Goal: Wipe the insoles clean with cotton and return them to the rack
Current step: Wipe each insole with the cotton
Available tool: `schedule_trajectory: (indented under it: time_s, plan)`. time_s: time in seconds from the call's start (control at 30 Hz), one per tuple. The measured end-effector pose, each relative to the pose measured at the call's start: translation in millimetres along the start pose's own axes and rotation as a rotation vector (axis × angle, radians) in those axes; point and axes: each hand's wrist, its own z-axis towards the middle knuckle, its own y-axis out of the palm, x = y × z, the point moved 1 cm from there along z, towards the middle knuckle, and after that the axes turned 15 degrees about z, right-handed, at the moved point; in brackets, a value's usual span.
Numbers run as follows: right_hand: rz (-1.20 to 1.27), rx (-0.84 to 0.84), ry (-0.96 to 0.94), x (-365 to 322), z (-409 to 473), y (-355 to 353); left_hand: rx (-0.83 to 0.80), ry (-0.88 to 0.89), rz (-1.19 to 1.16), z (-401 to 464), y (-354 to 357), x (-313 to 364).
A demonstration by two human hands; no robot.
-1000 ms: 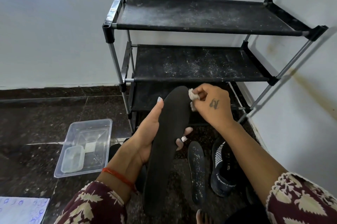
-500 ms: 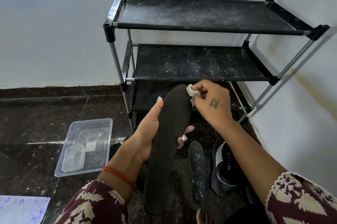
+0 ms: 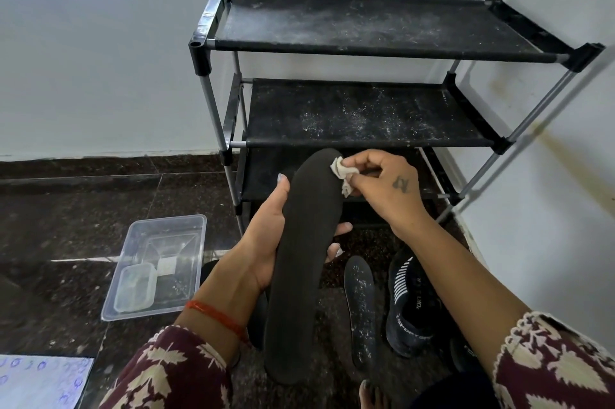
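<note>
Left hand (image 3: 266, 242) gripping a dark insole (image 3: 306, 258) upright in front of the black rack (image 3: 366, 52); right hand (image 3: 382, 185) pinching a wad of cotton (image 3: 341, 172) against its toe end. On the floor (image 3: 66, 225): second, speckled insole (image 3: 361, 305) beside a black shoe (image 3: 412, 302), clear plastic tray (image 3: 156, 265) to the left.

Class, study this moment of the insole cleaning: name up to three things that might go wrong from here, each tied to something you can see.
1. The cotton is a small, already greyed wad pinched in the right hand; it may smear dirt.
2. The rack shelves look dusty, so a wiped insole could get dirty again once returned.
3. The left hand grips the insole only around its middle; pressure at the tip might bend it.
</note>
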Motion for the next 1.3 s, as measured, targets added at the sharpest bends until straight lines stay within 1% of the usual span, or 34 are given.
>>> schedule_trajectory:
  time_s: [0.1, 0.17, 0.23, 0.27, 0.3, 0.37, 0.4, 0.43, 0.5, 0.57, 0.63, 0.7, 0.77, 0.87, 0.97, 1.03, 1.13, 1.2, 1.3]
  plan:
    - [0.112, -0.052, 0.186, -3.3, -3.9, -0.8, 0.015, 0.018, 0.011, -0.5, -2.9, 1.3]
    - [0.133, -0.147, 0.291, -6.5, -8.5, -2.0, 0.041, 0.03, 0.005, -1.2, -3.5, 2.6]
    - [0.127, -0.273, 0.351, -10.9, -13.4, -2.7, 0.062, 0.03, 0.0, -1.4, -4.2, 3.6]
    - [0.145, -0.302, 0.363, -13.0, -14.3, -3.7, 0.075, 0.031, 0.002, -1.4, -5.0, 4.3]
    - [0.187, -0.289, 0.361, -14.6, -13.7, -5.2, 0.087, 0.035, 0.003, -1.0, -6.4, 5.0]
    - [0.267, -0.173, 0.311, -15.5, -10.5, -8.8, 0.099, 0.05, -0.011, 0.3, -9.6, 6.3]
    - [0.265, -0.124, 0.278, -14.5, -8.9, -9.4, 0.105, 0.056, -0.022, 0.8, -10.4, 6.7]
    - [0.24, -0.109, 0.261, -13.4, -8.7, -8.6, 0.109, 0.061, -0.027, 1.2, -11.0, 6.8]
    - [0.163, -0.188, 0.287, -11.1, -11.4, -3.8, 0.11, 0.069, -0.021, 1.5, -10.6, 6.9]
    - [0.066, -0.335, 0.339, -12.5, -15.4, -0.3, 0.117, 0.078, -0.022, 2.1, -10.6, 7.1]
    - [0.067, -0.431, 0.355, -16.5, -16.2, -0.6, 0.13, 0.096, -0.028, 2.3, -12.5, 7.8]
    - [0.203, -0.424, 0.353, -20.8, -15.9, -2.0, 0.128, 0.13, -0.045, 0.9, -13.4, 8.9]
    - [0.315, -0.349, 0.338, -22.8, -14.7, -4.8, 0.12, 0.156, -0.077, 0.1, -13.8, 9.3]
    - [0.349, -0.305, 0.315, -24.6, -16.2, -6.8, 0.118, 0.191, -0.095, 1.0, -16.9, 9.2]
    - [0.278, -0.405, 0.321, -27.9, -23.4, -3.0, 0.12, 0.193, -0.107, 2.6, -20.9, 10.1]
    - [0.279, -0.469, 0.345, -29.6, -27.3, 0.7, 0.117, 0.208, -0.109, 2.3, -22.4, 11.1]
    - [0.373, -0.459, 0.421, -32.0, -26.1, -1.3, 0.069, 0.229, -0.139, 1.3, -26.0, 11.6]
    - [0.432, -0.482, 0.495, -33.4, -26.9, -3.3, 0.052, 0.26, -0.157, 1.2, -30.0, 12.2]
    - [0.405, -0.545, 0.558, -31.1, -35.4, 4.0, 0.039, 0.284, -0.199, 0.5, -29.9, 14.0]
